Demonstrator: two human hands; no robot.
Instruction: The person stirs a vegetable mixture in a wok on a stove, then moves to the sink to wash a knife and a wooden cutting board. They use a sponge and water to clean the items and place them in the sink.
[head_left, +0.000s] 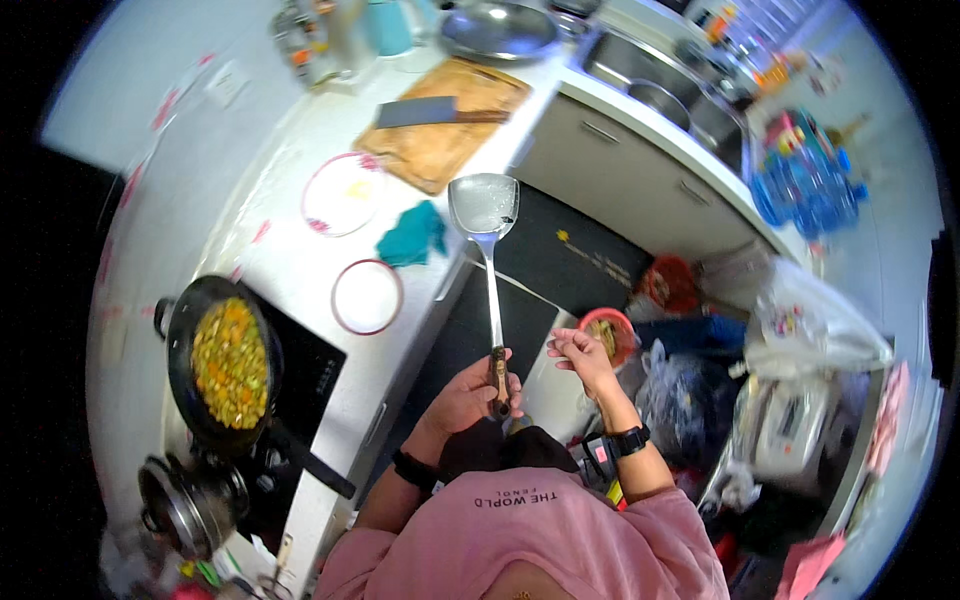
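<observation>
My left hand (472, 394) grips the dark handle of a metal wok spatula (489, 259), which points away from me with its broad blade raised above the floor. A dark fleck clings to the blade. My right hand (589, 361) is held in the air to the right of the handle, loosely curled, with nothing visible in it. On the left, a black wok (176, 352) holds diced vegetables (230, 364) in yellow, green and orange. It rests over a black cooktop (319, 356), and its long handle reaches toward the counter's front edge.
On the counter (300, 262) are a white bowl (367, 297), a flower-rimmed plate (337, 196), a teal cloth (414, 234) and a cutting board (480, 79) bearing a cleaver (420, 112). A lidded pot (176, 506) stands near the wok. A red bin (628, 352) and bags crowd the floor at right.
</observation>
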